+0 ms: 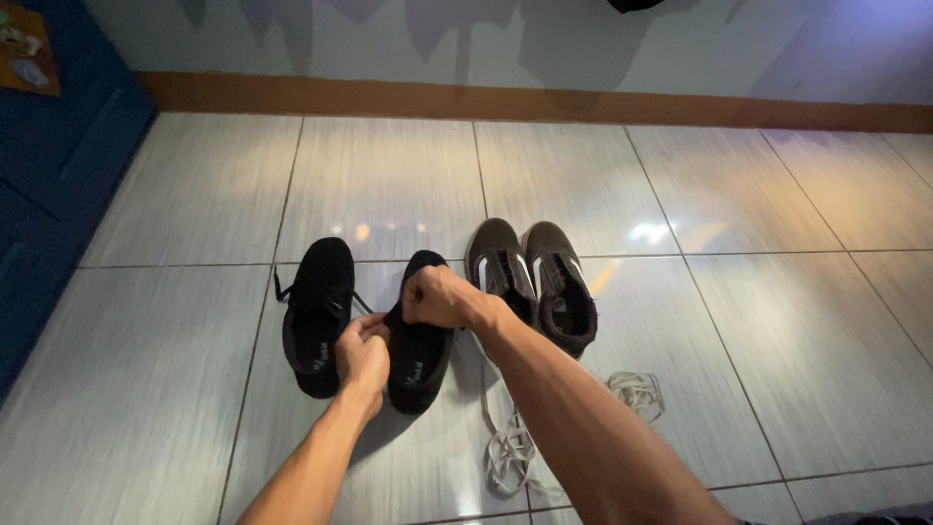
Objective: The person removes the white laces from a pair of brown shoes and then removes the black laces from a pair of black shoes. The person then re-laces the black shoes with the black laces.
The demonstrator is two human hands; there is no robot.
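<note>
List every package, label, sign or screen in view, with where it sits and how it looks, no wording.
Insole label in the left black shoe: small pale mark near the heel, on dark lining.
Insole label in the right black shoe: the same pale mark near the heel, just below both hands.
Picture card or sticker: top left corner, on the blue surface, orange with small pale shapes; too blurred to tell more.
No packages or screens.

Dim warm light, glare spots on glossy floor tiles (408, 185), perhaps slight edge distortion.
</note>
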